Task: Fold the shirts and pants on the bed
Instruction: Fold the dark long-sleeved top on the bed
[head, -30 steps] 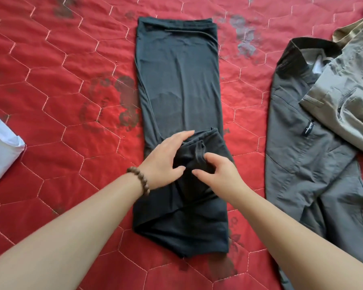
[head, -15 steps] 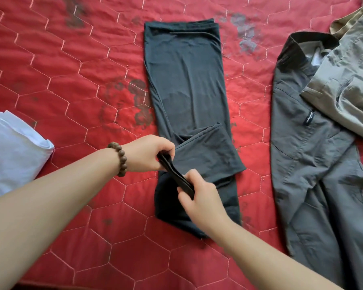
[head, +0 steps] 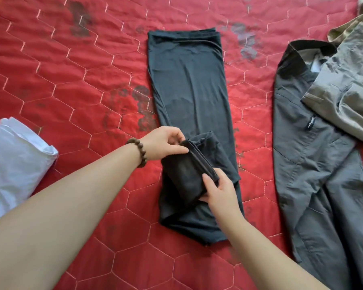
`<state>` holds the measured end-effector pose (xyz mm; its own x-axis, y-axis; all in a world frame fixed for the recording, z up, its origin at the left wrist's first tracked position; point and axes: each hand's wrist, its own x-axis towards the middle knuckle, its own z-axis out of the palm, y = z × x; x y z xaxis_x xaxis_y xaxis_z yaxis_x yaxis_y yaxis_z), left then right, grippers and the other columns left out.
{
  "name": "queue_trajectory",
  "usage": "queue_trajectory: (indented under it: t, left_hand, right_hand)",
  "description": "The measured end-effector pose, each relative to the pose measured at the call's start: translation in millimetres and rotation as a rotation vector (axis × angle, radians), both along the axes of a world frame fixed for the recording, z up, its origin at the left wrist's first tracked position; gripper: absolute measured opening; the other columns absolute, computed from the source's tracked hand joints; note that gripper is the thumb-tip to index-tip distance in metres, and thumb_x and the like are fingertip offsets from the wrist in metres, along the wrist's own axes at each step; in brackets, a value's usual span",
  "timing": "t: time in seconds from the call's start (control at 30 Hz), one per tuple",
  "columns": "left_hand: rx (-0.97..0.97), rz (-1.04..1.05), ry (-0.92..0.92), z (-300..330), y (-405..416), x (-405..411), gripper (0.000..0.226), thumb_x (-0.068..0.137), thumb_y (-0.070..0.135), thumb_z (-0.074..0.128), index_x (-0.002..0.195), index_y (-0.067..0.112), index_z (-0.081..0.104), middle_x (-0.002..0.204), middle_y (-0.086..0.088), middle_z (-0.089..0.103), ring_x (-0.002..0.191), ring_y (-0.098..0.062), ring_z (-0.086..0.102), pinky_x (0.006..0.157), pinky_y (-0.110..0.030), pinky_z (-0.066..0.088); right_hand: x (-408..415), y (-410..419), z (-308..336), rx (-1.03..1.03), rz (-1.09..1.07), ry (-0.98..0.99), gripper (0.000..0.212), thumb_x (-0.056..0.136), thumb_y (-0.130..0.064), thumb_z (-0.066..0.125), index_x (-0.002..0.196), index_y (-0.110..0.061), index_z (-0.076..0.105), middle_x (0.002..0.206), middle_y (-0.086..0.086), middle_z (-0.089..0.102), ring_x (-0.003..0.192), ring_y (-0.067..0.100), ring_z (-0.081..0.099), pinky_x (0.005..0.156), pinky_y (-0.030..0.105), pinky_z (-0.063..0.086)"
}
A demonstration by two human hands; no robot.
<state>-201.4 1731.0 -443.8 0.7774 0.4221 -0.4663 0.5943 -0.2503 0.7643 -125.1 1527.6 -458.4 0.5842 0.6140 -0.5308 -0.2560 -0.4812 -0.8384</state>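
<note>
A dark navy garment [head: 187, 84] lies as a long narrow strip down the middle of the red quilted bed [head: 71, 80]. Its near end is folded back into a thick flap. My left hand [head: 166, 143], with a bead bracelet on the wrist, pinches the far left corner of that flap. My right hand [head: 218, 189] grips the flap's near right edge, thumb on top. The flap is raised a little off the layer beneath it.
Dark grey pants [head: 314, 174] lie spread out at the right, with olive-khaki pants [head: 348, 91] overlapping their top. A folded white garment [head: 13, 164] sits at the left edge. Bare red quilt lies between them.
Both hands went from pressing the bunched near end to pinching its folded edge. The flap has since been turned over toward me, and the view has shifted slightly.
</note>
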Motion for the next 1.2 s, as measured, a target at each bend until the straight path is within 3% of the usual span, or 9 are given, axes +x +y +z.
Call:
queue_trajectory:
  t: [0.13, 0.23, 0.33, 0.4, 0.47, 0.6, 0.73, 0.9, 1.2]
  left_hand:
    - [0.089, -0.024, 0.158, -31, -10, 20, 0.014, 0.08, 0.022, 0.072, 0.091, 0.02, 0.065, 0.072, 0.008, 0.063, 0.062, -0.002, 0.056, 0.056, -0.008, 0.04]
    - [0.041, 0.082, 0.076, -40, -16, 20, 0.012, 0.079, 0.011, 0.069, 0.086, 0.021, 0.064, 0.074, 0.003, 0.067, 0.066, -0.011, 0.061, 0.067, -0.023, 0.048]
    - [0.232, 0.149, 0.023, -42, -23, 15, 0.013, 0.081, 0.015, 0.069, 0.091, 0.021, 0.062, 0.085, 0.003, 0.066, 0.076, -0.015, 0.06, 0.08, -0.033, 0.049]
    - [0.547, 0.177, 0.022, -41, -29, 5, 0.013, 0.084, 0.014, 0.064, 0.096, 0.017, 0.063, 0.094, -0.001, 0.062, 0.087, -0.022, 0.057, 0.082, -0.039, 0.045]
    - [0.822, 0.157, -0.037, -36, -34, -9, 0.012, 0.083, 0.012, 0.06, 0.094, 0.014, 0.064, 0.098, -0.005, 0.061, 0.094, -0.029, 0.056, 0.08, -0.042, 0.042]
    - [0.986, -0.106, -0.247, -36, -57, -18, 0.021, 0.081, 0.014, 0.053, 0.094, 0.007, 0.068, 0.109, -0.012, 0.064, 0.105, -0.033, 0.059, 0.088, -0.043, 0.042]
    - [0.978, -0.4, -0.014, -67, -81, -17, 0.044, 0.088, 0.023, 0.047, 0.125, 0.003, 0.061, 0.138, -0.015, 0.052, 0.13, -0.031, 0.048, 0.105, -0.047, 0.041]
    - [0.958, -0.45, 0.186, -88, -62, -37, 0.057, 0.093, 0.041, 0.029, 0.146, 0.02, 0.034, 0.152, -0.003, 0.034, 0.14, -0.026, 0.032, 0.111, -0.054, 0.029]
    - [1.133, -0.813, -0.055, -84, -31, -80, 0.079, 0.076, -0.001, 0.028, 0.151, 0.021, 0.022, 0.158, -0.001, 0.021, 0.146, -0.027, 0.014, 0.116, -0.05, 0.014]
  right_hand:
    - [34, -5, -28, -0.147, -0.041, -0.035, 0.014, 0.093, -0.007, 0.053, 0.089, -0.017, 0.062, 0.088, 0.008, 0.066, 0.091, 0.029, 0.064, 0.075, 0.048, 0.058]
    - [47, -6, -36, -0.14, -0.032, -0.027, 0.014, 0.093, -0.007, 0.054, 0.09, -0.017, 0.063, 0.091, 0.008, 0.065, 0.086, 0.022, 0.063, 0.065, 0.037, 0.059]
    - [55, -8, -35, -0.204, 0.035, -0.149, 0.005, 0.092, -0.014, 0.058, 0.096, -0.016, 0.061, 0.096, 0.01, 0.066, 0.085, 0.026, 0.067, 0.073, 0.044, 0.058]
    - [62, -14, -31, -0.311, 0.123, -0.394, 0.014, 0.091, -0.022, 0.06, 0.103, -0.016, 0.059, 0.098, 0.007, 0.064, 0.085, 0.026, 0.065, 0.076, 0.044, 0.055]
    - [75, -20, -26, -0.304, 0.254, -0.861, 0.023, 0.088, -0.019, 0.062, 0.109, -0.011, 0.061, 0.105, 0.008, 0.059, 0.096, 0.03, 0.059, 0.082, 0.041, 0.049]
    - [81, 2, -30, -0.011, 0.605, -1.267, 0.042, 0.081, -0.003, 0.057, 0.122, -0.001, 0.06, 0.137, 0.018, 0.052, 0.129, 0.036, 0.047, 0.108, 0.048, 0.037]
    - [67, 26, -61, -0.038, 1.055, -1.343, 0.055, 0.091, -0.023, 0.052, 0.144, -0.008, 0.041, 0.154, 0.006, 0.032, 0.144, 0.025, 0.026, 0.116, 0.05, 0.024]
    - [92, 24, -83, -0.165, 1.118, -1.333, 0.057, 0.097, -0.048, 0.03, 0.15, -0.028, 0.027, 0.158, -0.004, 0.021, 0.147, 0.017, 0.017, 0.118, 0.055, 0.01]
    - [174, -36, -68, -0.047, 1.318, -1.533, 0.075, 0.082, -0.014, 0.039, 0.153, -0.024, 0.017, 0.159, 0.004, 0.016, 0.147, 0.025, 0.017, 0.116, 0.056, 0.015]
